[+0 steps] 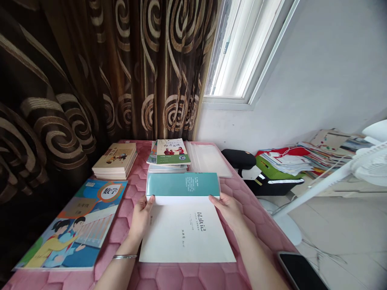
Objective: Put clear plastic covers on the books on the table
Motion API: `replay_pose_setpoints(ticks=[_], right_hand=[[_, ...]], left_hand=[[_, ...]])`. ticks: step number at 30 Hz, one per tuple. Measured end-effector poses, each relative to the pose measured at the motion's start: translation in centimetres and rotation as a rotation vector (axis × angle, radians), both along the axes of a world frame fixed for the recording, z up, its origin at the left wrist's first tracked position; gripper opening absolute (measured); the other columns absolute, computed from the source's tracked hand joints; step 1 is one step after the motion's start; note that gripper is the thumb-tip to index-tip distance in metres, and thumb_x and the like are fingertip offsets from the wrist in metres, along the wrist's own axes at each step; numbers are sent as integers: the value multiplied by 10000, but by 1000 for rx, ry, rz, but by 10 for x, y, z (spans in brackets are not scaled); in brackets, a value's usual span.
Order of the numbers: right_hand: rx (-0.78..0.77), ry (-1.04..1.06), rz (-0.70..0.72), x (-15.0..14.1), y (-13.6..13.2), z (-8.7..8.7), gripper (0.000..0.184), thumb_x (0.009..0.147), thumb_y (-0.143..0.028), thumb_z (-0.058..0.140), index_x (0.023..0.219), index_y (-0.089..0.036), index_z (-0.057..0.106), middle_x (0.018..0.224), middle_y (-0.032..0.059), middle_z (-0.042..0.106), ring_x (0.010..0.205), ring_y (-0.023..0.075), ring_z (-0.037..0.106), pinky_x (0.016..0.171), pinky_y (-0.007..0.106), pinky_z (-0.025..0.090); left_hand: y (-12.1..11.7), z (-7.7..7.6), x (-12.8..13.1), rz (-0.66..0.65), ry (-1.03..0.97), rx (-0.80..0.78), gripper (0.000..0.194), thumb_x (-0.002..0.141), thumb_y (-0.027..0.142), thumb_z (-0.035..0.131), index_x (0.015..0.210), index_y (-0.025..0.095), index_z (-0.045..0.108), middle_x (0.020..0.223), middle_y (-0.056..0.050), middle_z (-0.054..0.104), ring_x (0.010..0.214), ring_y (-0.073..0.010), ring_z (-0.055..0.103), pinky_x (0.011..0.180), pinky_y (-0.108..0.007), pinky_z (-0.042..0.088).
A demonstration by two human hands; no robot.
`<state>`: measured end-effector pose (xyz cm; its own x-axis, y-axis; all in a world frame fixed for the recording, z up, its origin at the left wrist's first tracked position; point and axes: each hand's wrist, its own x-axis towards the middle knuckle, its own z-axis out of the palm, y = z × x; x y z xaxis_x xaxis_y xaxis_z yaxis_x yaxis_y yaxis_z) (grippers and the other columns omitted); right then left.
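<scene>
While a white-covered book lies flat on a pink quilted cover, it is gripped at its upper corners by the left hand and right hand, held well apart, seemingly to keep it square below a teal band. A mathematics textbook is laid to the left, with stacked books beyond and a phone at the lower right.

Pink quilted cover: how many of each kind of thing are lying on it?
Book piles: 2 (beige pile, pile topped by a green-and-white book)
Single books: 2 (maths textbook, white book with a teal band between the left hand and right hand)
Clear plastic sleeve: 1
Black smartphone, at the edge: 1
Total: 6
</scene>
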<state>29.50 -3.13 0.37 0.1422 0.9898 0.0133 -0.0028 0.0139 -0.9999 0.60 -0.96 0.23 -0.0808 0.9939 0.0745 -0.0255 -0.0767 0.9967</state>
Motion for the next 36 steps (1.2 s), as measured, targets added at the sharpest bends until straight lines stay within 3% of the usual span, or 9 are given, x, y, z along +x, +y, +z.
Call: replay_pose_setpoints(ticks=[7, 14, 29, 36], right_hand=[[5, 45, 9, -1, 0, -1, 422, 714, -518, 714, 1015, -223, 697, 961, 43, 746, 899, 283, 687, 814, 374, 531], [-12, 18, -28, -2, 0, 1, 508, 661, -562, 737, 1003, -189, 703, 921, 65, 749, 855, 292, 694, 773, 376, 543], [-1, 23, -44, -2, -1, 4, 477, 654, -545, 750, 986, -203, 717, 889, 56, 749, 846, 287, 694, 790, 379, 544], [-23, 78, -60, -1, 3, -6, 435, 651, -534, 754, 942, -212, 721, 837, 43, 753, 794, 275, 701, 756, 372, 544]], left_hand=[[-2, 1, 0, -19, -29, -1, 465, 696, 561, 671, 909, 148, 657, 835, -65, 708, 864, -224, 630, 792, -297, 467], [0, -4, -2, -10, 0, 2, 448, 713, 551, 656, 872, 132, 673, 802, -64, 714, 806, -220, 639, 750, -299, 477], [1, -4, -2, 7, 46, -5, 442, 735, 548, 628, 867, 128, 671, 778, -59, 709, 799, -222, 638, 748, -299, 477], [0, 0, 0, -22, 5, 14, 433, 732, 543, 636, 899, 144, 655, 840, -73, 711, 872, -238, 636, 812, -326, 476]])
